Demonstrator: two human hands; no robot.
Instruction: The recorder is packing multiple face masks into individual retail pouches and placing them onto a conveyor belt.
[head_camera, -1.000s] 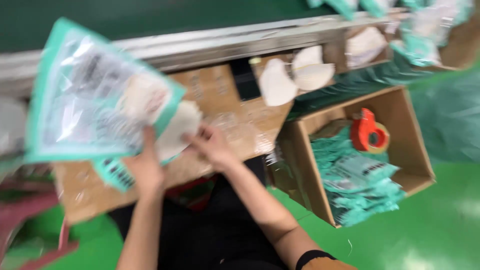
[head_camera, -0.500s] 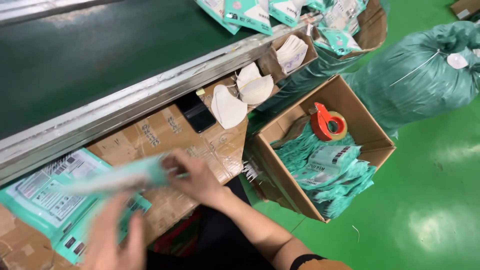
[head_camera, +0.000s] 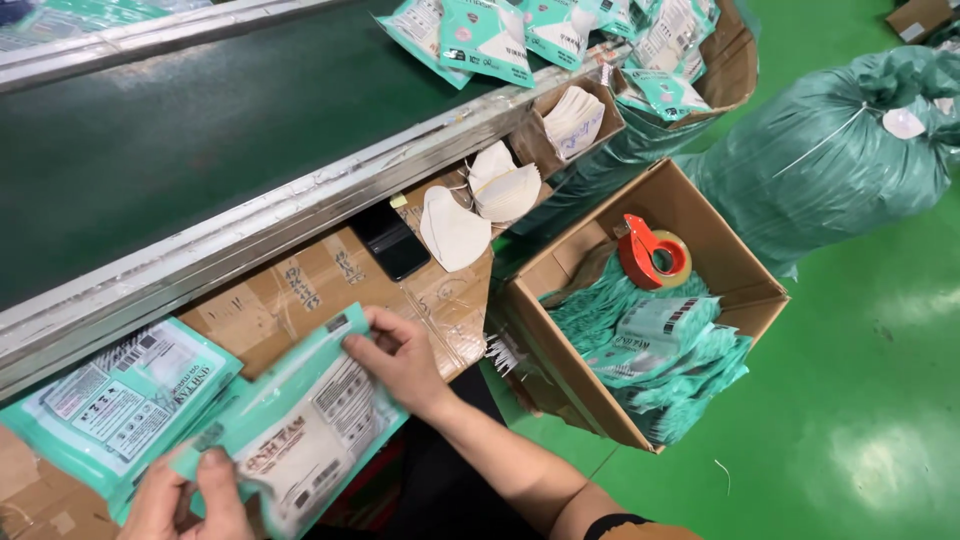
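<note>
I have a teal pouch (head_camera: 300, 440) pinched at both ends, left hand (head_camera: 190, 500) on its near corner, right hand (head_camera: 400, 355) on its top edge, over the counter's (head_camera: 300, 290) near edge beside a stack (head_camera: 120, 400); next, I judge, needs a steady level grip.

The pouch (head_camera: 300, 430) lies on the table (head_camera: 300, 290) between both hands, the conveyor belt (head_camera: 200, 130) behind it, the open box (head_camera: 640, 310) to its right.
</note>
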